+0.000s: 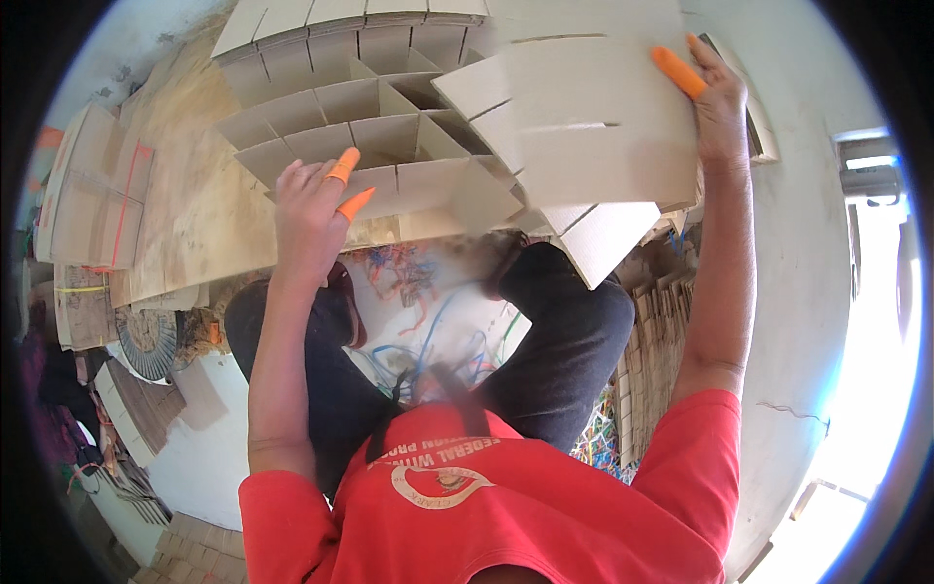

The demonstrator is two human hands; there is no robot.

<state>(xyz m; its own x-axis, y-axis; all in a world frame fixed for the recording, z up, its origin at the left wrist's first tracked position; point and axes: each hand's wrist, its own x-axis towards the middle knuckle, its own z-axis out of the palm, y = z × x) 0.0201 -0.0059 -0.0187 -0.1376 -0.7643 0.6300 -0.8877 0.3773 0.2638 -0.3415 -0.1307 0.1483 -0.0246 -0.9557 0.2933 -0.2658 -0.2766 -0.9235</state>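
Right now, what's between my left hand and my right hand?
In the head view, the cardboard divider grid spans from the left hand toward the right hand, which holds slotted cardboard strips.

Both arms raised; left hand (309, 204) half-curled, right hand (718, 102) gripping.

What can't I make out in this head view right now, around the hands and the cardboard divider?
- Right hand: palm and most fingers hidden behind the slotted cardboard sheets, head view.
- Cardboard divider grid: far end cut off by the top edge; right part covered by the sheets.
- Left hand: fingertips under orange finger covers; contact with the grid unclear.
- Near edge of the grid: blurred.
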